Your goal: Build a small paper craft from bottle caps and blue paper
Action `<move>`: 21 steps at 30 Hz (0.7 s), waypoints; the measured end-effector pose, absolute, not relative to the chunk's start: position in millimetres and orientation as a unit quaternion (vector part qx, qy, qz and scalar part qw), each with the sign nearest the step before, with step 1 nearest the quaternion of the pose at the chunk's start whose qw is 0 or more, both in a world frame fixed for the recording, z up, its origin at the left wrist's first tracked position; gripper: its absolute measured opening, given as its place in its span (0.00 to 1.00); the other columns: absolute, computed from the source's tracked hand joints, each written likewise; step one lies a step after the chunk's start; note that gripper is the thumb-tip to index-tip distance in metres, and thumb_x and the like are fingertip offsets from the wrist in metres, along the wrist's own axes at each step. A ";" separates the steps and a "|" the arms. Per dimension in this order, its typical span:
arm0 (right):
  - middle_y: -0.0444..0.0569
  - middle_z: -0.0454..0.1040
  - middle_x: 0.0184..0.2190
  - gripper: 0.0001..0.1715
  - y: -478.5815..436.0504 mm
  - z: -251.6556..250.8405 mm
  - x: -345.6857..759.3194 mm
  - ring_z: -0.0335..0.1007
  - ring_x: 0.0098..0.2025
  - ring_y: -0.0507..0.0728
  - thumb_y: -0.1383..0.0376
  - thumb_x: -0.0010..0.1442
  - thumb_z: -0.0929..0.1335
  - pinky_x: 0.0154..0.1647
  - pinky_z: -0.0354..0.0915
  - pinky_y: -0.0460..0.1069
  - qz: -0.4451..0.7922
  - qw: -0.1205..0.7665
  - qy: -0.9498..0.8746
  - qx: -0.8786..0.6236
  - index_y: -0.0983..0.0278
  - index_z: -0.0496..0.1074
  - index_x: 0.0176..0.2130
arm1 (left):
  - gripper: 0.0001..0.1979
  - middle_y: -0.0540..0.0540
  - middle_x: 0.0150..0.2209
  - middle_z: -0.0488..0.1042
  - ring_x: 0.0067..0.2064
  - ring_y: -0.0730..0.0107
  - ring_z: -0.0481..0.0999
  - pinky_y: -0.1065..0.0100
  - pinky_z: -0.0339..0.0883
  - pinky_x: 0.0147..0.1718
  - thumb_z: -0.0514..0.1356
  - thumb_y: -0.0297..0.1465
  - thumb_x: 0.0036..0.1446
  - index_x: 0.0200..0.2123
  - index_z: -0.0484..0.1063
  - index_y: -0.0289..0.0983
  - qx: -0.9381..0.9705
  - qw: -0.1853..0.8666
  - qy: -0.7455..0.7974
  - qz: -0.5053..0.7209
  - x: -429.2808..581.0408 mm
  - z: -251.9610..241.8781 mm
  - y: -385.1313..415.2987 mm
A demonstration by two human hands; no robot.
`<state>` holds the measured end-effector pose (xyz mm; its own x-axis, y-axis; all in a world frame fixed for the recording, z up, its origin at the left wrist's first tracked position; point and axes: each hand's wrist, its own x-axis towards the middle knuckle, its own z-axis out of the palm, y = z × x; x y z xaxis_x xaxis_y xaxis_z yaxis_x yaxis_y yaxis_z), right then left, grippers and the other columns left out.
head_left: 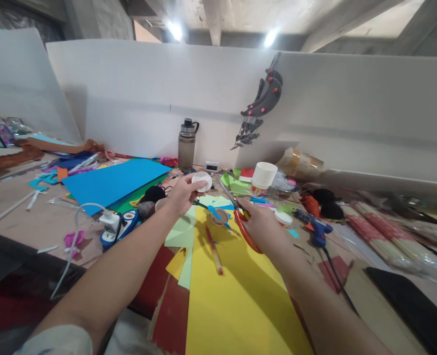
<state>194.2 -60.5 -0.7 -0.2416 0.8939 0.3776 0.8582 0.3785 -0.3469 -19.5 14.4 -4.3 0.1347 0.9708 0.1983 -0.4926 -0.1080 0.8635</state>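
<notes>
Between the thumb and fingers of my left hand (183,195) is a small white round disc (201,182), its flat face turned towards me. My right hand (261,219) is closed round the scissors (245,231), which have orange-red handles. Their blades point up and to the left, just right of the disc and apart from it. Below both hands lies a large yellow sheet (236,305), with a red-and-clear pen (214,254) on it. A small round tub (219,217) with a blue piece across it stands at the sheet's far end.
Stacked white paper cups (264,176) and a grey bottle (187,145) stand at the back. A blue glue gun (316,231) lies to the right, its cord trailing forward. On the left are a blue sheet (118,182) and a power strip (119,229). Another person's arm (13,155) rests at far left.
</notes>
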 end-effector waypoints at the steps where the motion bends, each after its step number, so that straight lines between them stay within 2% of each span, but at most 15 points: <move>1: 0.54 0.81 0.41 0.21 -59.8 -0.7 194.9 0.78 0.41 0.61 0.63 0.62 0.62 0.39 0.67 0.50 0.052 0.284 -0.788 -0.544 0.63 0.74 0.51 | 0.19 0.45 0.33 0.77 0.32 0.72 0.75 0.73 0.63 0.26 0.72 0.30 0.36 0.36 0.76 0.33 0.442 0.608 0.272 0.601 -19.6 -4.4 14.3; 6: 0.56 0.79 0.47 0.25 -54.5 -4.2 198.8 0.77 0.46 0.61 0.62 0.62 0.63 0.45 0.69 0.52 0.078 0.308 -0.792 -0.521 0.65 0.70 0.57 | 0.17 0.47 0.32 0.77 0.31 0.74 0.74 0.74 0.61 0.24 0.71 0.29 0.38 0.35 0.75 0.34 0.422 0.602 0.257 0.627 -20.3 -0.4 12.4; 9: 0.57 0.77 0.51 0.24 -52.7 -7.9 199.3 0.75 0.50 0.62 0.61 0.62 0.63 0.49 0.68 0.53 0.064 0.309 -0.806 -0.502 0.64 0.70 0.55 | 0.16 0.47 0.32 0.77 0.31 0.73 0.74 0.74 0.61 0.24 0.71 0.29 0.38 0.33 0.74 0.35 0.406 0.601 0.257 0.639 -21.2 1.9 12.0; 14: 0.57 0.78 0.48 0.21 -55.1 -8.4 196.3 0.76 0.47 0.62 0.61 0.62 0.63 0.44 0.69 0.52 0.045 0.297 -0.805 -0.512 0.63 0.72 0.52 | 0.17 0.47 0.32 0.77 0.30 0.74 0.73 0.74 0.60 0.23 0.71 0.29 0.37 0.35 0.75 0.34 0.418 0.601 0.269 0.625 -21.7 -0.3 13.3; 21: 0.54 0.79 0.47 0.24 -55.6 -7.6 195.7 0.76 0.46 0.64 0.61 0.62 0.64 0.44 0.69 0.53 0.009 0.267 -0.789 -0.554 0.60 0.71 0.56 | 0.19 0.48 0.31 0.76 0.30 0.75 0.73 0.75 0.62 0.23 0.71 0.29 0.36 0.36 0.75 0.34 0.429 0.608 0.273 0.610 -19.2 -2.6 13.1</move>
